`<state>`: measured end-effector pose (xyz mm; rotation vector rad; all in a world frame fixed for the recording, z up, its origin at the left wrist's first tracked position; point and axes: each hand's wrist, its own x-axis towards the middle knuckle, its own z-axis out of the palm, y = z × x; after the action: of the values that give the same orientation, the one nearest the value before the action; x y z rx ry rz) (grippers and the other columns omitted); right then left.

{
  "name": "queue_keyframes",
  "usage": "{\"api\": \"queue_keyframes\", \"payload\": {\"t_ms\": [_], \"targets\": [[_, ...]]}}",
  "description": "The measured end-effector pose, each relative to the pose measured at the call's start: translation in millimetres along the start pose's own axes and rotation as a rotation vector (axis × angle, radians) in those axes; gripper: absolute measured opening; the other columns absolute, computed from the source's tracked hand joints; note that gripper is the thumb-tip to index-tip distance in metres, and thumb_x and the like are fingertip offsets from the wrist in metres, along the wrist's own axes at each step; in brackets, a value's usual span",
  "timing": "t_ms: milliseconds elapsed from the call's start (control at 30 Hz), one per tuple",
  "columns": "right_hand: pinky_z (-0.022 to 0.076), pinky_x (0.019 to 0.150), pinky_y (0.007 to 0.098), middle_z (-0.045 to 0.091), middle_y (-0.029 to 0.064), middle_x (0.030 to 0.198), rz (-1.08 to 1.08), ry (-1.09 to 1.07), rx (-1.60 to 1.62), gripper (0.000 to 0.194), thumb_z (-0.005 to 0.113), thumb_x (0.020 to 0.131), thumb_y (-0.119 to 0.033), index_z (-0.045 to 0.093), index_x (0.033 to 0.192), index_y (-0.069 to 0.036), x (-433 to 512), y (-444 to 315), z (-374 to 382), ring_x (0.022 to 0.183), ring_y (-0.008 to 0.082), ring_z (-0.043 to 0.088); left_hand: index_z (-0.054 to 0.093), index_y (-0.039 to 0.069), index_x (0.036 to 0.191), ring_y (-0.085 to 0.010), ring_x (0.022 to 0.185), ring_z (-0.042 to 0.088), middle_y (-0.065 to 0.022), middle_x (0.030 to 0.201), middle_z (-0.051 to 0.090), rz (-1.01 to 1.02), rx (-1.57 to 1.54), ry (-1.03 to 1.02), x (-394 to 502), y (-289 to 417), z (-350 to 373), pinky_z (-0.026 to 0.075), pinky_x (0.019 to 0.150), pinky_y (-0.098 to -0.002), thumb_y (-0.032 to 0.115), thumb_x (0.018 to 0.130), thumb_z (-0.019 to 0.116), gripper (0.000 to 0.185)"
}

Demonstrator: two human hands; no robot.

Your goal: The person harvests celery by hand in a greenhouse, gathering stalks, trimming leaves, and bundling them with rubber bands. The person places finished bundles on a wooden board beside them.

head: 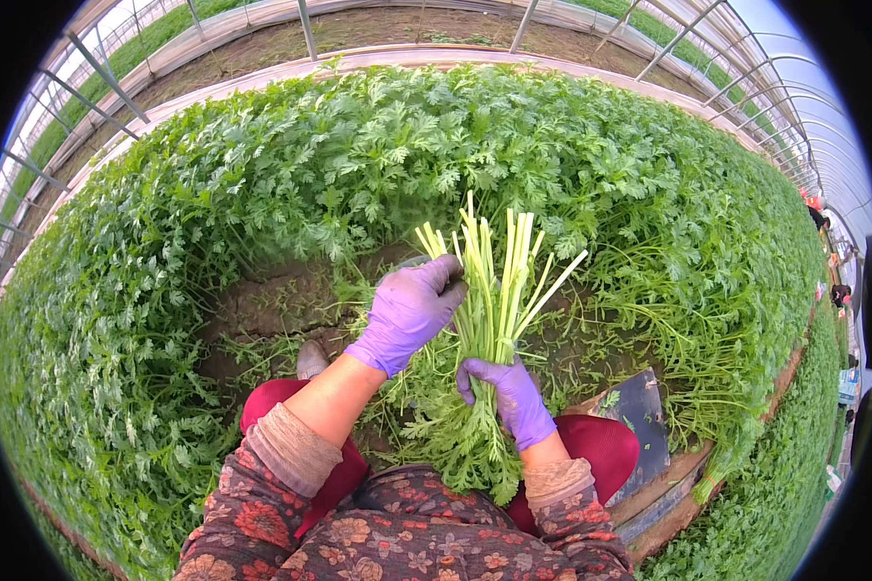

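My right hand point(505, 396), in a purple glove, is closed round a bunch of leafy greens point(500, 319). The pale cut stem ends point away from me, and the leaves hang down towards my lap. My left hand point(414, 305), gloved in purple with dark stains on the fingers, is at the left side of the stems near their cut ends. Its thumb and fingertips are drawn together; whether they pinch a stem cannot be told. Loose leaves and trimmings lie on the soil point(276, 305) below the hands.
Dense standing greens point(436, 138) surround the soil patch ahead and on both sides. A dark flat plate point(636, 417) lies by my right knee. Beyond it is a tied bunch of greens point(708, 476). Greenhouse frame poles point(307, 29) rise behind. People are far off at the right point(839, 294).
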<state>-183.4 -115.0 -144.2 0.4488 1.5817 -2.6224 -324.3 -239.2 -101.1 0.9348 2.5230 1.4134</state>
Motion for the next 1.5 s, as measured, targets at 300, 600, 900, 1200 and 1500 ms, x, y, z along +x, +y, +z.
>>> {"api": "queue_keyframes", "payload": {"t_ms": [300, 600, 900, 1200, 1500], "targets": [[0.0434, 0.052, 0.0284, 0.056, 0.0076, 0.066, 0.035, -0.020, -0.052, 0.054, 0.064, 0.085, -0.020, 0.049, 0.130, 0.003, 0.3, -1.8, -8.4, 0.056, 0.0166, 0.053, 0.061, 0.000, 0.098, -0.0064, 0.064, 0.054, -0.0001, 0.077, 0.061, -0.222, -0.692, 0.545, 33.3, -31.8, -66.9, 0.043, 0.057, -0.0211, 0.007, 0.088, 0.064, 0.013], [0.0460, 0.055, 0.0295, 0.060, 0.0080, 0.078, -0.036, 0.121, -0.038, 0.033, 0.061, 0.082, -0.003, 0.053, 0.114, -0.002, 3.9, 7.1, 4.0, 0.061, 0.0183, 0.057, 0.059, 0.008, 0.101, -0.0304, 0.072, 0.066, -0.0151, 0.079, 0.066, 0.153, 0.212, -0.229, -13.8, 10.2, -4.1, 0.052, 0.065, -0.0392, 0.024, 0.081, 0.070, 0.028], [0.0481, 0.053, 0.0307, 0.063, 0.0100, 0.072, 0.043, 0.035, -0.003, 0.031, 0.067, 0.081, -0.005, 0.056, 0.109, 0.002, -2.1, -0.2, 2.0, 0.058, 0.0197, 0.060, 0.058, 0.008, 0.095, -0.0371, 0.072, 0.064, -0.0167, 0.075, 0.064, 0.038, 0.271, 0.177, 17.4, -24.6, -25.8, 0.050, 0.062, -0.0437, 0.020, 0.082, 0.065, 0.019], [0.0442, 0.055, 0.0272, 0.058, 0.0055, 0.066, 0.031, 0.101, -0.082, 0.044, 0.062, 0.083, -0.009, 0.052, 0.124, 0.003, -1.5, 1.6, -6.3, 0.056, 0.0148, 0.053, 0.058, 0.000, 0.111, -0.0070, 0.057, 0.052, -0.0019, 0.076, 0.060, -0.182, -0.387, 0.123, 23.2, -28.9, -35.8, 0.044, 0.051, -0.0215, -0.002, 0.084, 0.065, 0.028], [0.0477, 0.056, 0.0287, 0.062, 0.0069, 0.073, 0.033, 0.179, -0.207, 0.025, 0.065, 0.083, -0.003, 0.055, 0.106, 0.001, 4.0, 19.0, -1.9, 0.062, 0.0161, 0.059, 0.060, 0.007, 0.110, -0.0147, 0.061, 0.055, -0.0092, 0.073, 0.062, -0.073, -0.108, -0.130, -12.1, 28.3, 4.7, 0.048, 0.062, -0.0276, 0.013, 0.085, 0.066, 0.026]]}}
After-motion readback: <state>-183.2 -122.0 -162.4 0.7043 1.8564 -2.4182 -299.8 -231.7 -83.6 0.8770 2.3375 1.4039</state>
